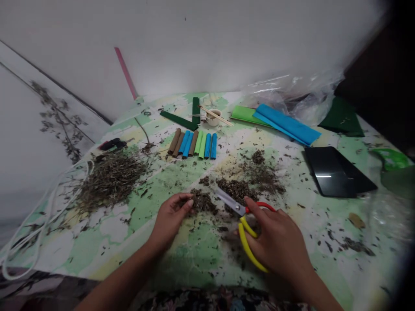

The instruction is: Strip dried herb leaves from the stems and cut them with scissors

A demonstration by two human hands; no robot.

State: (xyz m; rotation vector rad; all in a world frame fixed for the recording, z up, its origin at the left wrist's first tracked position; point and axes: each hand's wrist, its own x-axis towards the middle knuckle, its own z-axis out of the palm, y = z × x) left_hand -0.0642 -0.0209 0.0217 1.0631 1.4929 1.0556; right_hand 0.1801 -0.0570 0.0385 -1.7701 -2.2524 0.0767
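Observation:
My right hand [275, 242] grips a pair of scissors [235, 206] with one red handle and one yellow handle. The blades point up and left and look closed or nearly so. Thumb and fingers of my left hand [173, 216] are pinched together at a clump of dried leaves [202, 201], just left of the blade tips. Under and behind the scissors lies a heap of dark, finely cut dried leaves [238, 188]. A large pile of uncut dried stalks [112, 179] sits on the left.
Several brown, blue and green rolls [191, 144] lie in a row behind my hands. Farther back stands a small bowl [213, 117] with sticks across it. Folded blue cloth [287, 123] and a black tablet-like slab [332, 170] are on the right. A white cable [39, 239] loops at left.

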